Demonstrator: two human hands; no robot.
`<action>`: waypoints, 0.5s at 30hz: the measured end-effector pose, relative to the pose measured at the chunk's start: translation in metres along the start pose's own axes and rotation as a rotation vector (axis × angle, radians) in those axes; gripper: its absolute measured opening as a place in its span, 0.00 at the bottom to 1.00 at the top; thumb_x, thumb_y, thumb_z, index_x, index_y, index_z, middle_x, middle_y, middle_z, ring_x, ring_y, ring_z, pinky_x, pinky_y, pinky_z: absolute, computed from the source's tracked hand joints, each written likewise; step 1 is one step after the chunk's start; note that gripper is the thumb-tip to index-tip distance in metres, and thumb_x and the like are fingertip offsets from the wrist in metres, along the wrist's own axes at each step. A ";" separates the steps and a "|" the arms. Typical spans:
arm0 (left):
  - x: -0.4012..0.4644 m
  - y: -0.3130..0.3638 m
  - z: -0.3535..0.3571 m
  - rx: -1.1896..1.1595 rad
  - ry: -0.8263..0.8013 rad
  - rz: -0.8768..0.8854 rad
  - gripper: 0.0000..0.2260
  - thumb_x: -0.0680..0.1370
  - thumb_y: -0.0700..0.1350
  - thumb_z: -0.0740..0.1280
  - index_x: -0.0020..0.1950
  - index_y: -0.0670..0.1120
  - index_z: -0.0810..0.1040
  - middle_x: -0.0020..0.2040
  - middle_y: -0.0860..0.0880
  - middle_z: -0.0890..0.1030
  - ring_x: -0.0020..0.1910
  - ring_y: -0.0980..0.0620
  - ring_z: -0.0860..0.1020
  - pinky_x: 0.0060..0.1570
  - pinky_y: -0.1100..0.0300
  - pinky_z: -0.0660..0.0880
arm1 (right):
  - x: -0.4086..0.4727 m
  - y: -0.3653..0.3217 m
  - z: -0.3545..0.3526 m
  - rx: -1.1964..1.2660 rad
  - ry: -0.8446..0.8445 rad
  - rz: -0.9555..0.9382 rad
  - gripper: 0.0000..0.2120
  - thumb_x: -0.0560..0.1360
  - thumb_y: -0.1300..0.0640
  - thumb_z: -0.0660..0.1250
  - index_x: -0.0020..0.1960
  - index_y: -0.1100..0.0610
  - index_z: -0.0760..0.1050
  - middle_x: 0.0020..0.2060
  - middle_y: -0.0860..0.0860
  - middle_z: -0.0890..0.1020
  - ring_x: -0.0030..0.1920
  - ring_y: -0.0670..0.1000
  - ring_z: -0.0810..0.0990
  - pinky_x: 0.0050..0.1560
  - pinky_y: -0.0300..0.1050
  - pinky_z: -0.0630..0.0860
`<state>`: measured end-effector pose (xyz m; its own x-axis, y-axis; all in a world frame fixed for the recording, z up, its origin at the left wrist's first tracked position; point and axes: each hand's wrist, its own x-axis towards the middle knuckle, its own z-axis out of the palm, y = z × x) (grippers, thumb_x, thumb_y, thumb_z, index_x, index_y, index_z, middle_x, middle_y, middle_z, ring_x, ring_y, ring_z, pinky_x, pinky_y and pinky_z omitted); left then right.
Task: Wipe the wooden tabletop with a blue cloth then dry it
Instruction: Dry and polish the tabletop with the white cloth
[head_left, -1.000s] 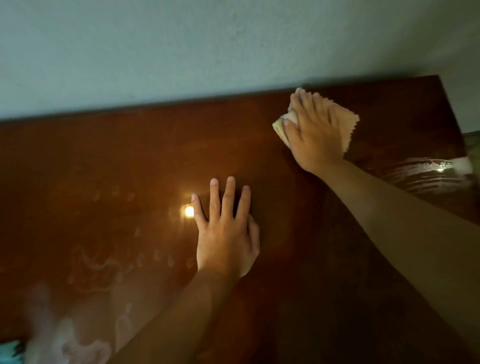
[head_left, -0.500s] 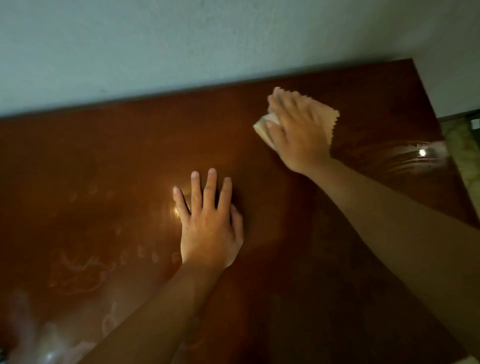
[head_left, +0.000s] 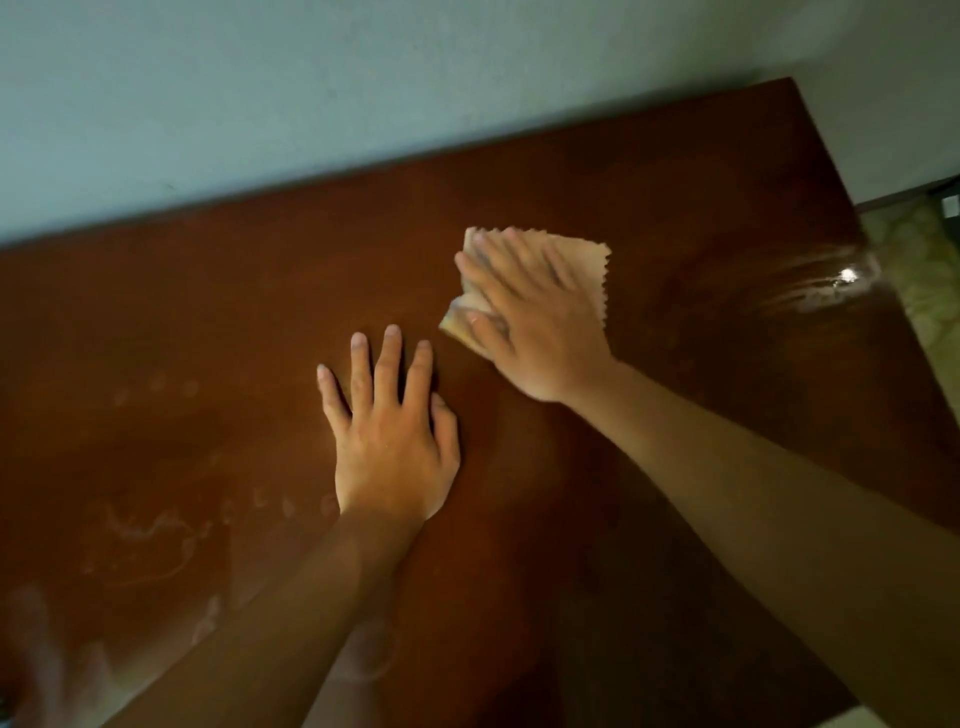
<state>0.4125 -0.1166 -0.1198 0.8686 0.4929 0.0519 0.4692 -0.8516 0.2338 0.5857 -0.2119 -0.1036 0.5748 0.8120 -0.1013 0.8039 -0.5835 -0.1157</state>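
Note:
A dark brown wooden tabletop (head_left: 675, 218) fills most of the head view. My right hand (head_left: 535, 322) lies flat on a folded beige cloth (head_left: 589, 270) with zigzag edges, pressing it to the wood near the middle of the table. Fingers are straight over the cloth. My left hand (head_left: 389, 431) rests flat on the bare wood just left of and nearer than the cloth, fingers spread. No blue cloth shows.
A pale wall (head_left: 363, 78) runs along the table's far edge. Wet glare streaks (head_left: 831, 280) shine by the right edge, with patterned floor (head_left: 919, 270) beyond. Faint smears and fingerprints (head_left: 156, 530) mark the left part.
My right hand slid the beige cloth from near the far edge toward me and to the left, close to my left hand. My left hand stayed planted on the wood.

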 end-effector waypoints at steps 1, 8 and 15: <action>0.000 0.000 0.001 0.003 0.008 0.000 0.23 0.82 0.51 0.54 0.76 0.45 0.69 0.78 0.41 0.65 0.79 0.37 0.57 0.75 0.32 0.50 | 0.000 0.017 -0.002 0.007 0.015 0.041 0.28 0.85 0.42 0.45 0.83 0.50 0.55 0.83 0.50 0.55 0.83 0.54 0.51 0.81 0.57 0.49; -0.001 0.000 0.002 -0.010 0.025 -0.016 0.23 0.82 0.50 0.54 0.76 0.45 0.68 0.78 0.41 0.65 0.79 0.38 0.56 0.75 0.33 0.50 | -0.009 0.060 -0.003 0.015 0.090 0.323 0.29 0.85 0.41 0.46 0.83 0.52 0.56 0.83 0.53 0.57 0.83 0.58 0.53 0.81 0.60 0.50; -0.001 0.002 -0.001 -0.012 0.003 -0.019 0.23 0.83 0.51 0.54 0.76 0.45 0.68 0.78 0.41 0.65 0.80 0.38 0.56 0.76 0.33 0.50 | -0.068 -0.034 0.026 0.044 0.128 0.022 0.28 0.85 0.41 0.51 0.81 0.51 0.62 0.81 0.52 0.61 0.82 0.55 0.55 0.80 0.62 0.54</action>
<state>0.4120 -0.1184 -0.1189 0.8590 0.5095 0.0504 0.4837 -0.8398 0.2466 0.5154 -0.2477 -0.1187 0.6096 0.7924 0.0224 0.7848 -0.5992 -0.1580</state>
